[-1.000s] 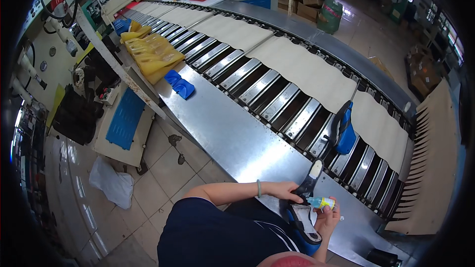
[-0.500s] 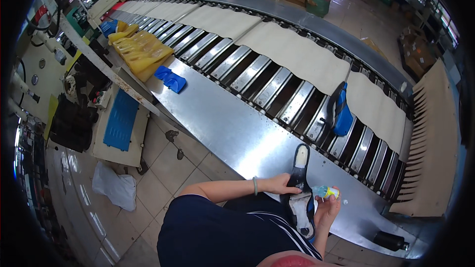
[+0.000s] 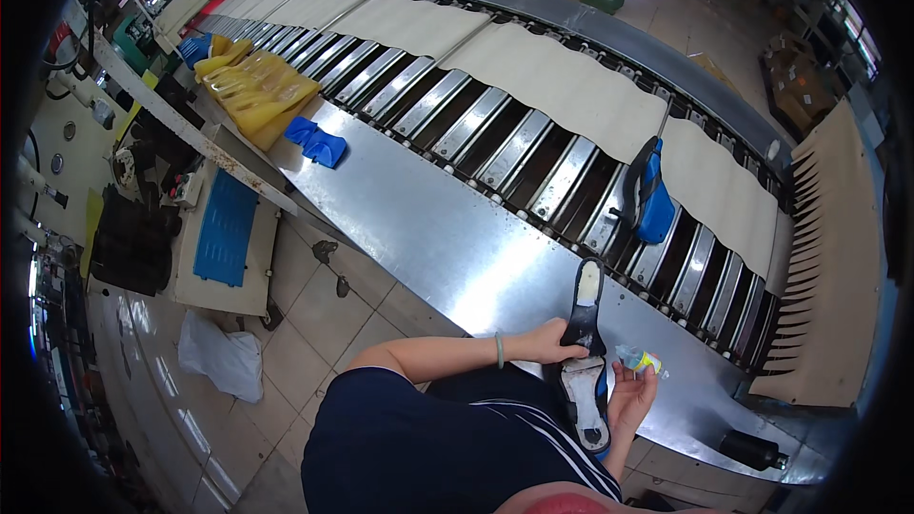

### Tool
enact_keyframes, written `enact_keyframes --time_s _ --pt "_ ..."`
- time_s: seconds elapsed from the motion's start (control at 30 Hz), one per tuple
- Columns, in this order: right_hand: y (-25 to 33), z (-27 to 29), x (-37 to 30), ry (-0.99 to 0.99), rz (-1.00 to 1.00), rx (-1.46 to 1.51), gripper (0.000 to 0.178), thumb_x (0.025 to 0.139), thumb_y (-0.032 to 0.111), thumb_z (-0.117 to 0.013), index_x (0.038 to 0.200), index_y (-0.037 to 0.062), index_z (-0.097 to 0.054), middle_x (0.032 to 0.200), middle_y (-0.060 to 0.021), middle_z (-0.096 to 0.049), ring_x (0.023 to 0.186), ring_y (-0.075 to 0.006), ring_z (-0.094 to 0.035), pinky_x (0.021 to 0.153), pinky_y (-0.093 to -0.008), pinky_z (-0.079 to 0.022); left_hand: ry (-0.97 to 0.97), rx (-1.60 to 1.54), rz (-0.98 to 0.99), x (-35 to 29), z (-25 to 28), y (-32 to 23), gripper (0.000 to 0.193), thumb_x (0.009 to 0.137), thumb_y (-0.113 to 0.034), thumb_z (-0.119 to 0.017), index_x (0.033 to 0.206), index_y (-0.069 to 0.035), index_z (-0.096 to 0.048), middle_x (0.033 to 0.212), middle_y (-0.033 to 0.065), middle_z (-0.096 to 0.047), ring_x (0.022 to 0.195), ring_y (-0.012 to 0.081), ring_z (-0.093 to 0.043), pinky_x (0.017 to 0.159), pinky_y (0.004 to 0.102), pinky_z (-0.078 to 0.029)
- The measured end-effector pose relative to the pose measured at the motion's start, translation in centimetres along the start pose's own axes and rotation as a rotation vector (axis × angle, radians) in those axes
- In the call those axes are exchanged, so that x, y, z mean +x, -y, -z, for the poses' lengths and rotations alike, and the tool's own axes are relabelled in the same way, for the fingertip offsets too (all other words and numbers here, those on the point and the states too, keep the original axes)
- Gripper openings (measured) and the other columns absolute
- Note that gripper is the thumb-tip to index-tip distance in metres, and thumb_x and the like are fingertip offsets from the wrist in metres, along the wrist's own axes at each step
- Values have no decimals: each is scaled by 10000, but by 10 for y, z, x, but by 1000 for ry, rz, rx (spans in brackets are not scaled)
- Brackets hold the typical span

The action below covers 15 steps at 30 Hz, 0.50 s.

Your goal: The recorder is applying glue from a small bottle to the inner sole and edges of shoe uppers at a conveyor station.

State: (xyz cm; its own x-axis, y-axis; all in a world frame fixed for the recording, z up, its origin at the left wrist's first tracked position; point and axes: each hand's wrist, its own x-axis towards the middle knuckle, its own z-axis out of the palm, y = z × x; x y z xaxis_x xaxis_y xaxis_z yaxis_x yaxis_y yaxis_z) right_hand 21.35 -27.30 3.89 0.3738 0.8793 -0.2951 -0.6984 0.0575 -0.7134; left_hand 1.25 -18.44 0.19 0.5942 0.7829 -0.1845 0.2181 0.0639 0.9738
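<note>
My left hand (image 3: 552,341) grips the middle of a black shoe (image 3: 587,390), whose sole is folded back from the upper. A pale heel patch shows at its far end and a whitish bottom at its near end, with blue along the side. Close to the shoe's right edge, my right hand (image 3: 630,402) holds a small clear bottle (image 3: 636,360) with a yellow label. The bottle lies tilted, its narrow end toward the shoe and a small gap between them. A blue and black shoe (image 3: 651,195) stands on the conveyor slats beyond.
A metal ledge (image 3: 419,214) runs along the slatted conveyor (image 3: 486,119), which carries cream sheets (image 3: 562,86). Blue pieces (image 3: 316,142) and yellow plastic (image 3: 255,93) lie at the left. A black cylinder (image 3: 750,450) sits at the right, below a fringed tan curtain (image 3: 819,286).
The bottle has drawn away from the shoe, slightly up and right. The shoe in my left hand has shifted up a little. The whole view has moved slightly.
</note>
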Motion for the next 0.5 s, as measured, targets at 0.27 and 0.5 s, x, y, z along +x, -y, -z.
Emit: enact_keyframes --time_s 0.27,0.5 --pt "5 -9 7 46 -18 -58 396 896 232 -610 1215 34 -484 1028 -116 -603 925 -228 -620 806 -409 -545 125 -96 42 8 12 -12 314 846 -268 -706 964 16 -646 734 72 -646 644 125 -565 594 300 -462" --pt "6 -14 19 61 -49 -150 370 874 218 -633 1167 30 -509 981 -109 -611 883 -210 -618 742 -372 -537 166 -127 60 18 8 0 273 844 -229 -704 951 16 -650 750 55 -646 668 120 -563 620 300 -466"
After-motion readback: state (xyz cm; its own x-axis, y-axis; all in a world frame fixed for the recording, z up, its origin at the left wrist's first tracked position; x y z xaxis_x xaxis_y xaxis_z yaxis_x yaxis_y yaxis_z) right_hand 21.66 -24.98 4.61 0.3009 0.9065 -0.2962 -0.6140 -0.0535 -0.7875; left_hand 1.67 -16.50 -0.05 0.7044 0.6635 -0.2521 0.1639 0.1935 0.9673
